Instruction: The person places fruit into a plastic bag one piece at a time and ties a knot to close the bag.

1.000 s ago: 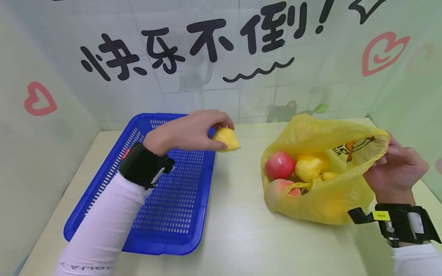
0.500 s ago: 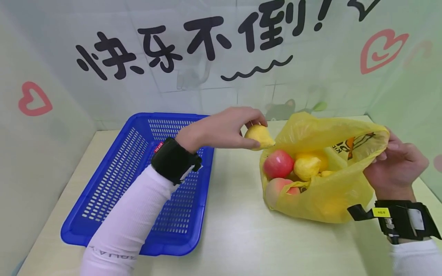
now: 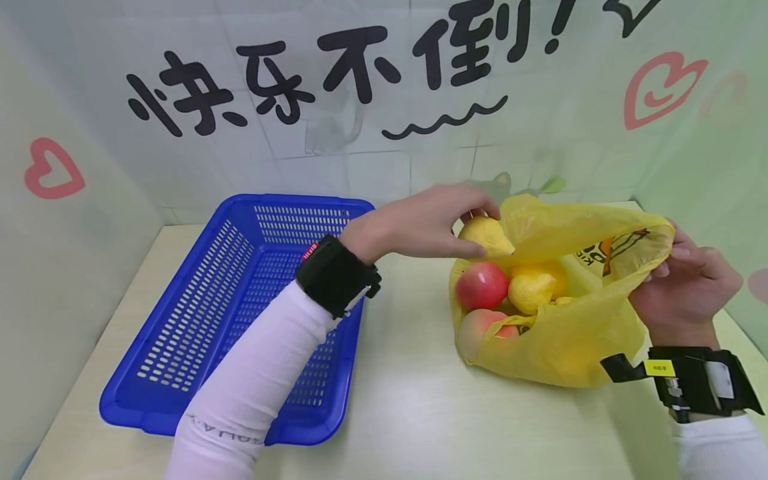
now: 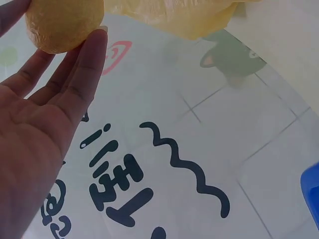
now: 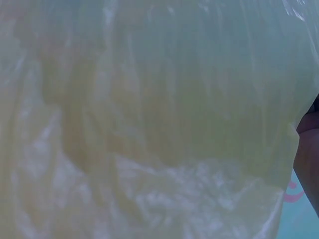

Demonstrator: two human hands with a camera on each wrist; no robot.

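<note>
My left hand (image 3: 438, 220) pinches a yellow lemon (image 3: 487, 236) between thumb and fingers, just above the left side of a yellow plastic bag's mouth. In the left wrist view the same lemon (image 4: 65, 22) sits at the fingertips. The yellow plastic bag (image 3: 576, 353) lies with its mouth open to the left, and my right hand (image 3: 690, 283) grips its rim. Inside show a red apple (image 3: 482, 285), a peach (image 3: 477, 333) and another lemon (image 3: 531, 292) with more yellow fruit partly hidden. The bag's film (image 5: 149, 124) fills most of the right wrist view.
A blue perforated plastic basket (image 3: 327, 427) stands on the left of the pale table (image 3: 408, 407), partly covered by my left forearm. Behind the table rises a wall covering (image 3: 336, 170) with black writing and pink hearts.
My left hand has carried the lemon rightward from beside the basket's right rim to the bag's mouth. My right hand still holds the bag's rim in nearly the same place.
</note>
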